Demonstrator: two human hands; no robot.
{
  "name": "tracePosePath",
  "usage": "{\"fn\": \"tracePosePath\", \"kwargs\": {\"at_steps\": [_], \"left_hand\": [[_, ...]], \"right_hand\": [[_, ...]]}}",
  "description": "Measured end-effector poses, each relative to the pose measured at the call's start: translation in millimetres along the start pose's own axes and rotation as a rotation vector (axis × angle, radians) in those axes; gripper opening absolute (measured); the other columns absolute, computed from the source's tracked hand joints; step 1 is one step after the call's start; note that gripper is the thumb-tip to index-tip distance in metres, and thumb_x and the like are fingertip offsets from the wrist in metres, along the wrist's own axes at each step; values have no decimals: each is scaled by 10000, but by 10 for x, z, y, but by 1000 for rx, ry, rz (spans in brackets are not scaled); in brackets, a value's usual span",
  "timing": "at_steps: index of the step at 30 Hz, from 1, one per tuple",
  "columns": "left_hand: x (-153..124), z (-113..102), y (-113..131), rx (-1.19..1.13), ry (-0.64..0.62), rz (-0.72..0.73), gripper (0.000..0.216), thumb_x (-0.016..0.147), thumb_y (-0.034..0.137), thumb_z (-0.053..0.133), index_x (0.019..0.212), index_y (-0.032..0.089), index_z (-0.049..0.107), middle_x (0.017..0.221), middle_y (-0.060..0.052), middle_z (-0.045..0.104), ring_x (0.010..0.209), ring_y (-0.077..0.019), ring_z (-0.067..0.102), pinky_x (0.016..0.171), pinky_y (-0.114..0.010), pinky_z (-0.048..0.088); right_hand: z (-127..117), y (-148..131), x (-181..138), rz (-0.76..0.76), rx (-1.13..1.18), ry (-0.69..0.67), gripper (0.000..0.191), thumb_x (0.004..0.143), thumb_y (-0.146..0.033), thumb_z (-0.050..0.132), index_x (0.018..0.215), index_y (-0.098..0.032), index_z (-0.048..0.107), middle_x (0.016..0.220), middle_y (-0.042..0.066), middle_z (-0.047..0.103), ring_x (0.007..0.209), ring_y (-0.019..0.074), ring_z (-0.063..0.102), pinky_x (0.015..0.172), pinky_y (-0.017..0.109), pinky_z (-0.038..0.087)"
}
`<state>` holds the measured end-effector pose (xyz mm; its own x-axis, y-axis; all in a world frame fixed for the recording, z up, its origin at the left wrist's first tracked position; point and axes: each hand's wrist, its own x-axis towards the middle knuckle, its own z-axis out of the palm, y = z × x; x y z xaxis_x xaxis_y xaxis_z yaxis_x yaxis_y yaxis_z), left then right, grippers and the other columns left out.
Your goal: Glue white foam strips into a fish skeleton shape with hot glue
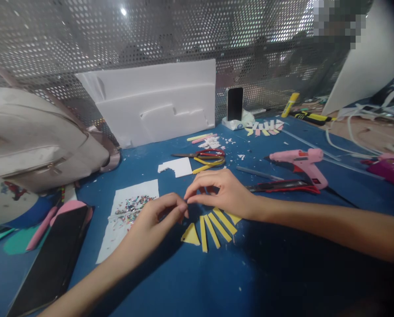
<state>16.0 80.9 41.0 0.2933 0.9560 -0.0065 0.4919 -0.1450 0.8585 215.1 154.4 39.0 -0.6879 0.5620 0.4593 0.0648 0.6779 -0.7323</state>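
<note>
My left hand (160,215) is closed, thumb and index finger pinched together, above the blue table. My right hand (228,193) reaches in from the right, its fingertips pinched and meeting those of my left hand. Whatever lies between the fingertips is too small to make out. Just below the hands, several narrow yellow strips (214,230) lie fanned out, beside a yellow triangular piece (191,236). Left of my left hand, a white sheet of paper (108,246) carries a scatter of small shiny multicoloured bits (136,204).
Beyond the hands lie scissors (213,154), a cut white piece (180,167) and white scraps. A pink glue gun (299,156) and a red-black tool (282,186) are at right. A phone (235,105) stands behind. Left are a bag (35,136) and a dark flat device (52,259).
</note>
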Motion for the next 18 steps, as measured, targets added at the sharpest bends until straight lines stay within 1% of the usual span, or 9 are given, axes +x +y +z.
{"fn": "tracePosePath", "kwargs": {"at_steps": [4,8,10,14,18], "left_hand": [[-3,-13,8,15,-4,-12,360,953,427,427,709,196,555,690,12,532,690,-143,505,658,-265,363],[-12,-17,4,14,-13,-11,363,955,430,415,712,191,542,689,21,521,688,-134,489,660,-262,356],[-11,-14,2,7,-13,-9,353,953,424,415,714,191,531,691,24,522,689,-131,491,659,-258,358],[5,-6,7,-8,-10,-2,339,950,416,414,720,191,523,697,26,527,688,-126,499,659,-255,369],[13,-11,15,-1,9,3,353,951,420,414,710,189,530,690,24,527,685,-125,498,656,-252,368]], "right_hand": [[-11,-24,15,33,19,27,114,883,-266,648,882,-174,717,833,0,700,682,76,550,577,212,382],[-15,-32,16,-1,-10,37,104,897,-244,630,915,-173,705,876,3,694,704,73,558,582,199,389],[-20,-22,14,-35,-48,29,104,906,-242,619,920,-177,700,876,9,681,741,85,568,632,207,416],[-47,19,14,-135,-152,5,97,916,-229,607,938,-177,686,907,28,663,847,121,584,783,265,455],[-81,56,19,-196,-250,-24,108,925,-226,592,932,-161,677,933,40,652,899,133,583,828,284,456]]}}
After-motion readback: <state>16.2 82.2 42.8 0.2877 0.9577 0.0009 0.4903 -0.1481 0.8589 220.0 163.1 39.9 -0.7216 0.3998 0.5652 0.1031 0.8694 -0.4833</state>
